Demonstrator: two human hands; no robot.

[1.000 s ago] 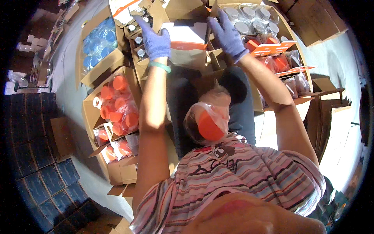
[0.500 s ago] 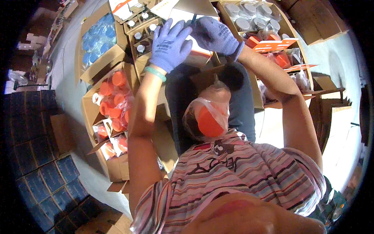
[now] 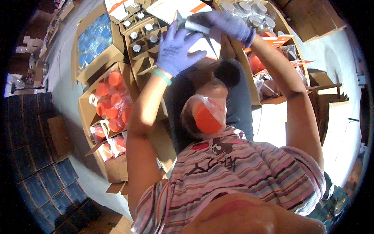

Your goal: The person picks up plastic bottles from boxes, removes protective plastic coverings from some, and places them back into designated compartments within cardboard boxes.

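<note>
My left hand (image 3: 177, 52), in a purple glove with a pale green bangle at the wrist, has its fingers spread against the near left side of a white box (image 3: 212, 48) with orange trim. Over that box's top reaches my right hand (image 3: 230, 25), also gloved; its fingers are shadowed and blurred, next to a pale flap (image 3: 196, 27). Whether they grip the flap I cannot tell. In my lap lies an orange-lidded container (image 3: 208, 117) wrapped in clear plastic.
To the left are cartons of blue-lidded items (image 3: 95, 39), orange-lidded containers (image 3: 113, 101), and bottles (image 3: 149, 27) between cardboard dividers. At right a carton (image 3: 253, 87) holds grey-lidded jars (image 3: 244, 7) and orange items. Dark boxes (image 3: 37, 183) are stacked at far left.
My right hand has moved to the right, over the box top, and a pale flap now shows beside its fingers. My left hand has shifted slightly right and down, fingers still spread.
</note>
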